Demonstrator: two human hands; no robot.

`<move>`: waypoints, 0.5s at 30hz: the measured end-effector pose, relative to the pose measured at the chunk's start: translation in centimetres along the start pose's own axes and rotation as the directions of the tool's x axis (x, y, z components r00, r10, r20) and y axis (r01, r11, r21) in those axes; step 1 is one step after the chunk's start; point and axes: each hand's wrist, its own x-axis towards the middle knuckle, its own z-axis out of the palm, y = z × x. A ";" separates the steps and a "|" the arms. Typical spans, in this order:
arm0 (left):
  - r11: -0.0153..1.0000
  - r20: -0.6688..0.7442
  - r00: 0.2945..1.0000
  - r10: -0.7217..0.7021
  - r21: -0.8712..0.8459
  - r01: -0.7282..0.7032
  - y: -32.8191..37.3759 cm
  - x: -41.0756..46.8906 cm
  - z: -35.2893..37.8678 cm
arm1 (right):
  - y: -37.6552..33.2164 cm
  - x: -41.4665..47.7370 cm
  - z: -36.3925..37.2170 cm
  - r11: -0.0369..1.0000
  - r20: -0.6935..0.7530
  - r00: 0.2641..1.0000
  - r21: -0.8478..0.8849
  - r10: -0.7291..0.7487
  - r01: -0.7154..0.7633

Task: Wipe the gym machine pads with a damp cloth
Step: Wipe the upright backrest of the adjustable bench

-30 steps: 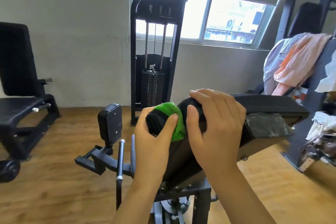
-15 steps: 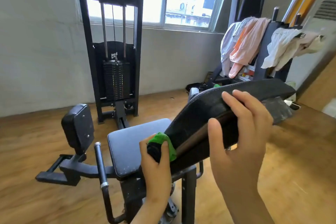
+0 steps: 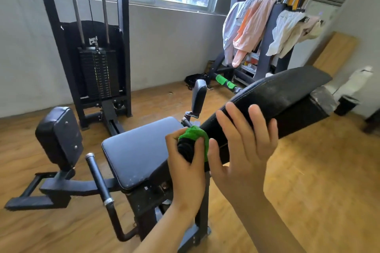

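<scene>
At the low end of the slanted back pad (image 3: 283, 92), just above where it meets the seat pad (image 3: 139, 150), the head view shows me the left hand (image 3: 185, 164) with its fingers (image 3: 198, 151) clenched round a bunched green and black cloth (image 3: 194, 133). The cloth touches the lower edge of the back pad. The right hand (image 3: 244, 146) lies just beside it on the same pad, its fingers (image 3: 232, 113) spread and almost straight over the edge, with the thumb underneath; it grasps nothing and only leans on the pad. From here I see several things that could go wrong. The cloth is pressed into a small ball, so I think only a little part of it meets the covering, and a stroke may leave strips of the wide upper surface unwiped. The ball sits close to the gap between the two pads, so it may catch there or slip down toward the dark frame (image 3: 148, 197) under the seat. If the cloth is very wet, water may run down the slope and collect in this joint; how wet it is I cannot tell. The right hand gives only light support, so a hard push could shift the back pad if it is not locked. The side pad (image 3: 58, 133) at the left and the small upright pad (image 3: 199, 94) beyond the seat could be forgotten.
</scene>
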 end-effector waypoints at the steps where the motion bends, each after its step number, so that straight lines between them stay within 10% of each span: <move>1: 1.000 -0.001 1.000 -0.008 0.023 0.008 -0.6 0.1 -0.5 | 0.1 -0.4 0.7 0.999 0.029 0.999 -0.042 -0.021 0.022; 15: 0.989 0.066 0.993 -0.097 0.123 0.088 -3.8 0.3 -3.7 | 1.9 -1.8 4.3 0.960 -0.066 0.977 -0.210 -0.202 0.184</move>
